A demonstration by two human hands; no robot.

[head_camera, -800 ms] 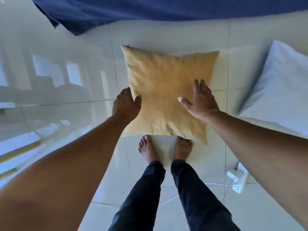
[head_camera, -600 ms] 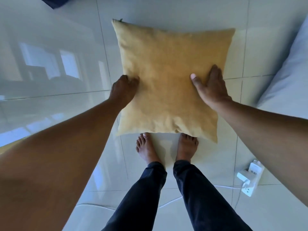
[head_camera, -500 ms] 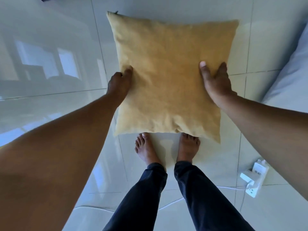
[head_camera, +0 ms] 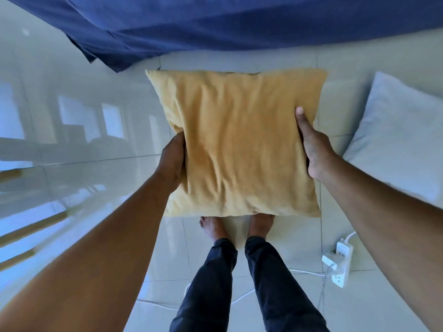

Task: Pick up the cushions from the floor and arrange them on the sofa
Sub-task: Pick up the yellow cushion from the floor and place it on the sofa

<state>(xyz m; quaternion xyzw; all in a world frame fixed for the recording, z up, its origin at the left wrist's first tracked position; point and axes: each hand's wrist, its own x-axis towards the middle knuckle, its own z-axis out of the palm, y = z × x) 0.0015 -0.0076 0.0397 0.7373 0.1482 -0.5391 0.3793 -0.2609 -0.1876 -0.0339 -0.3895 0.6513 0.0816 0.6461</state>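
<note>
With both hands, left (head_camera: 171, 161) and right (head_camera: 314, 149), clamped on the yellow cushion (head_camera: 239, 144), lift underway; next, carry to the blue sofa (head_camera: 239, 22).

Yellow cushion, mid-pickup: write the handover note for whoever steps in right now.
Left hand: shut on the yellow cushion's left edge.
Right hand: shut on its right edge, thumb on top.
The cushion is gripped flat between both hands, above the feet.
White pillow: on the floor at right, untouched.
Blue fabric: ahead.
Done: yellow cushion gripped.
Left: place it, then fetch the white pillow.
</note>
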